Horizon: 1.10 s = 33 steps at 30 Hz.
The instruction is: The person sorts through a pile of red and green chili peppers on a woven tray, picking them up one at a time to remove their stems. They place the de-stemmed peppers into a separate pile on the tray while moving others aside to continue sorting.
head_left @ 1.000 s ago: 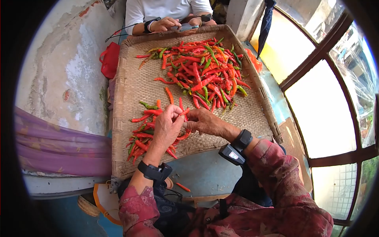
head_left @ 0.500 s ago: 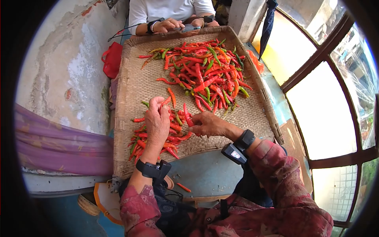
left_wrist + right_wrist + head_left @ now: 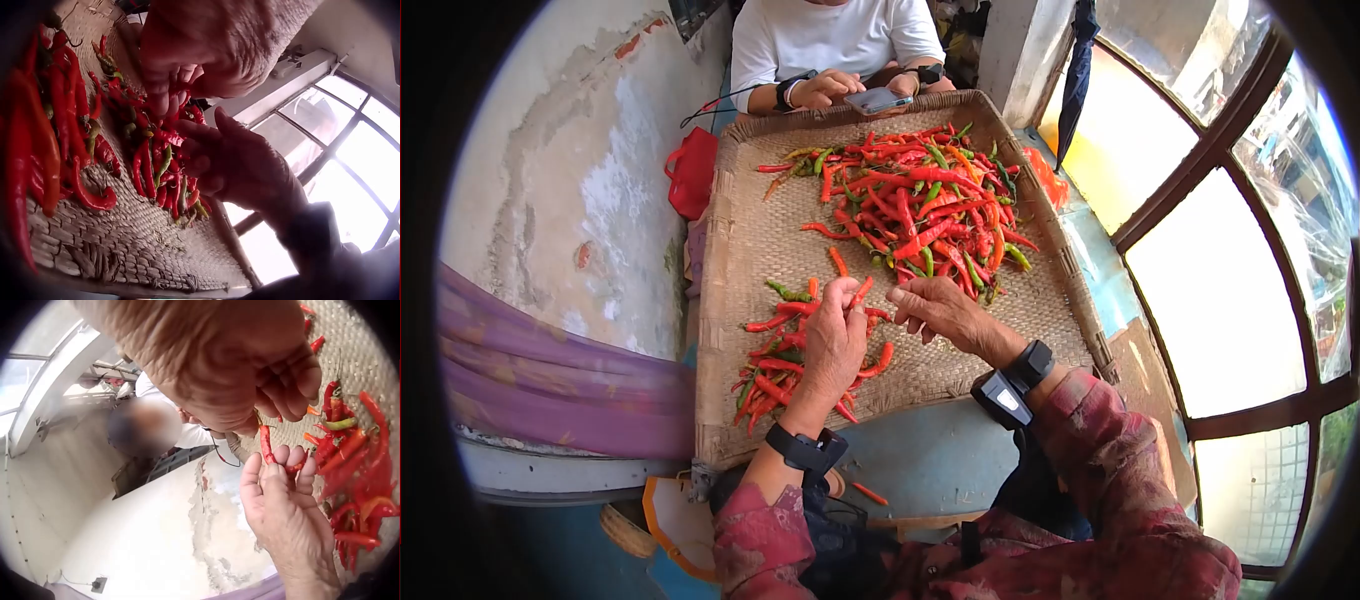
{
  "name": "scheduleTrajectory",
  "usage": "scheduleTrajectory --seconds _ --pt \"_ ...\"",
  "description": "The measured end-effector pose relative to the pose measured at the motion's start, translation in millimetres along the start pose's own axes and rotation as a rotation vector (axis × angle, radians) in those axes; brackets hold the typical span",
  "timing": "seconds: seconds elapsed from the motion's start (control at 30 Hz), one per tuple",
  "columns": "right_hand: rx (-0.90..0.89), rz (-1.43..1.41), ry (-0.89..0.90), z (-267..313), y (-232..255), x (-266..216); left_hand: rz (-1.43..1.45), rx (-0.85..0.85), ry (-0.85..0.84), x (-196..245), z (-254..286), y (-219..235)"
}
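My left hand (image 3: 833,335) holds a slim red chili pepper (image 3: 861,291) between thumb and fingers, above the near-left part of a woven tray (image 3: 760,235). In the right wrist view the chili's stem points up toward my right hand, and another bit of red shows among the left fingers. My right hand (image 3: 948,312) hovers just to the right, fingers loosely bent, with thumb and forefinger apart in the left wrist view. Beneath the left hand lies a smaller heap of red chilies (image 3: 772,388). A bigger heap of red, orange and green chilies (image 3: 925,240) covers the tray's far right.
Across the tray a person in a white shirt (image 3: 840,45) holds a phone (image 3: 878,100). A red bag (image 3: 691,175) sits left of the tray, beside the wall. Windows (image 3: 1215,290) and a dark umbrella (image 3: 1075,75) are at the right. One chili (image 3: 869,493) lies below the near edge.
The hands met at a chili, then parted, with one red chili by the right fingertips. Now they are near each other again, and that chili is gone from the right fingertips.
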State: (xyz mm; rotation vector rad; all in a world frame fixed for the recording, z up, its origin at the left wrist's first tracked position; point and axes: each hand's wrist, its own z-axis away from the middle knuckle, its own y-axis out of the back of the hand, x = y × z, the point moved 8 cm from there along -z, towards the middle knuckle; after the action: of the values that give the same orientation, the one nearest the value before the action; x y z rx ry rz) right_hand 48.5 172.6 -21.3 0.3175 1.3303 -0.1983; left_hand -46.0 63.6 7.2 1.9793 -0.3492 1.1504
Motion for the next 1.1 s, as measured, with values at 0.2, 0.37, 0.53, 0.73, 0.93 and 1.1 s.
scheduleTrajectory --seconds 0.2,0.37,0.53,0.73,0.93,1.1 --pt "-0.042 0.155 0.063 -0.1 -24.5 -1.2 -0.029 -0.027 -0.106 12.1 7.5 -6.5" --pt "0.051 0.031 0.065 -2.6 -20.4 6.6 -0.128 -0.081 -0.130 13.2 10.9 -13.5" --pt "0.116 -0.026 0.070 -2.5 -17.3 1.6 -0.111 -0.064 -0.155 18.6 12.0 -14.5" --pt "0.229 -0.209 0.027 -3.1 2.7 6.3 -0.200 -0.090 -0.131 12.9 6.5 -4.4" --pt "0.073 -0.007 0.025 4.2 -12.8 4.1 -0.712 -0.104 -0.006 -41.0 -8.6 22.6" --pt "-0.029 0.103 0.045 3.5 -24.3 8.6 -0.876 -0.135 0.140 -68.3 -8.0 27.1"
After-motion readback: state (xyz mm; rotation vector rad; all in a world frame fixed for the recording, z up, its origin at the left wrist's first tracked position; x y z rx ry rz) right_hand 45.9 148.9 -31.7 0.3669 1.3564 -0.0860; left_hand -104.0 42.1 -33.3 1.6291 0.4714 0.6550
